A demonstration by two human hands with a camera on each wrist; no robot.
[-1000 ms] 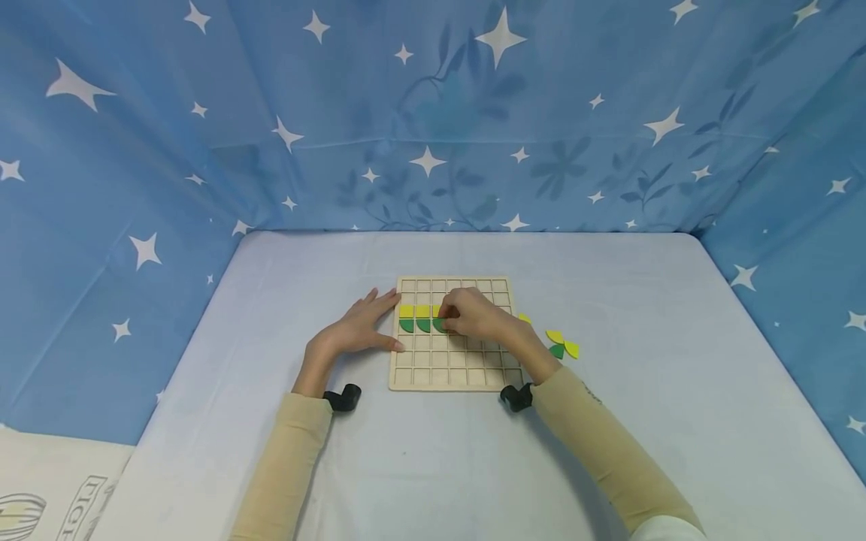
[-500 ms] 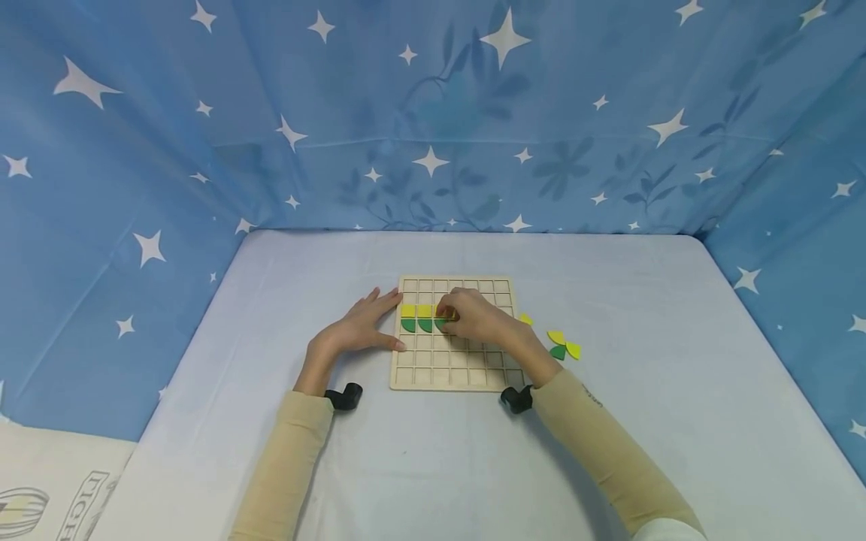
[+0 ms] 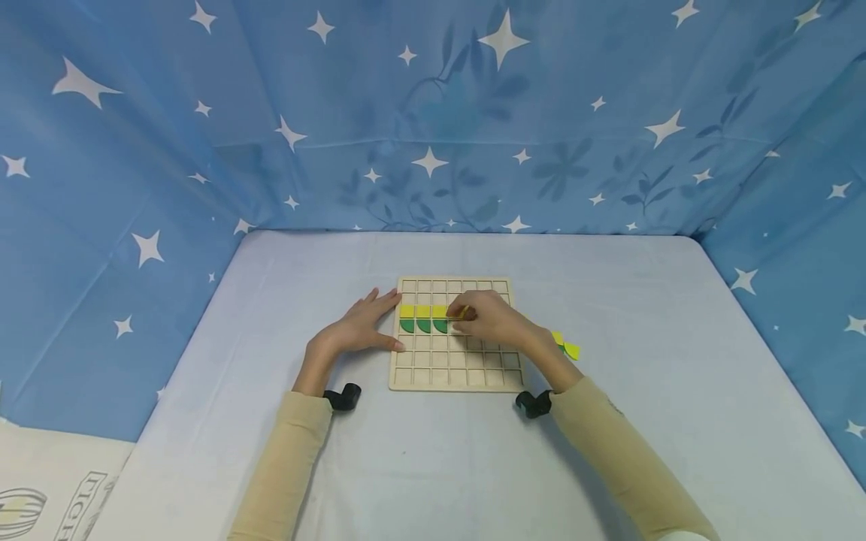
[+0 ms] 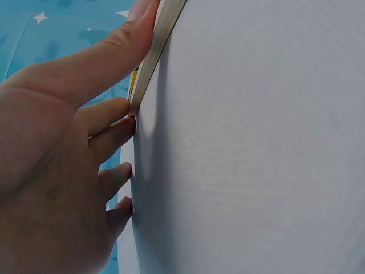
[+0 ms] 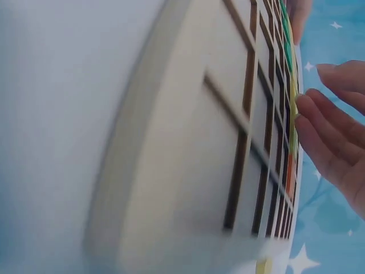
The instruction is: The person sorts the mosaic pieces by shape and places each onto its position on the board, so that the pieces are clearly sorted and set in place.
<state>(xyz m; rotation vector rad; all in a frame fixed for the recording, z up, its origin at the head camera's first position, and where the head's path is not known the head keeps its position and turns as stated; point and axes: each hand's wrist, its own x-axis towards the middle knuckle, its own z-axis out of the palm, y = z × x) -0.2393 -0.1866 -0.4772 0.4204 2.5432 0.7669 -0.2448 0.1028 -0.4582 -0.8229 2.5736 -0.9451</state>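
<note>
A wooden grid board (image 3: 421,361) lies flat on the table. Along one row sit yellow squares (image 3: 422,311), and directly below them green quarter-circle pieces (image 3: 424,326). My left hand (image 3: 355,327) is spread at the board's left side; in the left wrist view its thumb (image 4: 122,45) rests against the board's edge. Over the middle of the grid is my right hand (image 3: 497,319), its fingertips right at the yellow row. Thumb and fingers stand apart in the right wrist view, where an orange piece (image 5: 290,177) shows farther along the board.
Loose yellow pieces (image 3: 572,351) lie on the table right of the board, partly hidden by the right wrist. Black wrist mounts (image 3: 348,397) sit at both wrists. A blue star-patterned curtain (image 3: 433,113) surrounds the table's back and sides. Printed fabric (image 3: 54,481) is at lower left.
My right hand has shifted a little to the right, uncovering the third yellow square and the third green quarter-circle. Its forearm now covers more of the loose pieces. My left hand stays put.
</note>
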